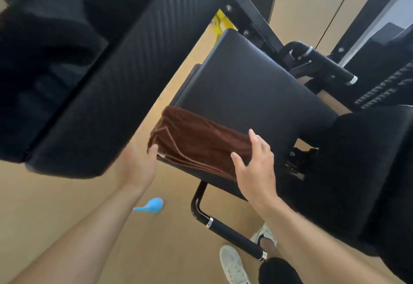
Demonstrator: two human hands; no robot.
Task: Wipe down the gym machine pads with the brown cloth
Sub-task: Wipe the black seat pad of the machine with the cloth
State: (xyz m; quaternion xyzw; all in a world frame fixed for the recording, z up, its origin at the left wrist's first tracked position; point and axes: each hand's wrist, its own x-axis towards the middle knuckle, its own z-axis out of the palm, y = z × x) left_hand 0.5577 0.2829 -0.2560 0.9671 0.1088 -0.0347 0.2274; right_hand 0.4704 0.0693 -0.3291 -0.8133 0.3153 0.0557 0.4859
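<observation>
A folded brown cloth lies across the near edge of the black seat pad at the centre of the head view. My left hand reaches up from below and touches the cloth's left end with its fingertips. My right hand rests on the cloth's right end with fingers spread; whether either hand grips the cloth is unclear. A long ribbed black pad slants across the upper left, close to the camera. Another black pad fills the right side.
A black handle bar with a chrome ring juts out below the seat. A blue balloon lies on the tan floor. White shoes stand at the bottom. Black machine frame and a second handle sit behind the seat.
</observation>
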